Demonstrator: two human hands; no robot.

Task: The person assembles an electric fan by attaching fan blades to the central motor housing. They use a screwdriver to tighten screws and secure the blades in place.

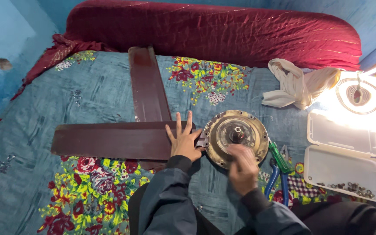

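Note:
A round metal fan motor housing [236, 130] lies on a flowered blue bedsheet [96, 100]. A dark brown fan blade [109, 140] stretches left from it, and a second blade [149, 85] lies behind, pointing away. My left hand [183, 140] lies flat, fingers spread, on the near blade's end beside the housing. My right hand [242, 167] is blurred over the housing's near rim, fingers curled; whether it holds anything is hidden.
Green- and blue-handled pliers [279, 167] lie right of the housing. An open white plastic box [347, 167] holds several small nuts. A bright lamp [360, 95] glares at the right. A white cloth [297, 85] and a long red bolster [214, 30] sit behind.

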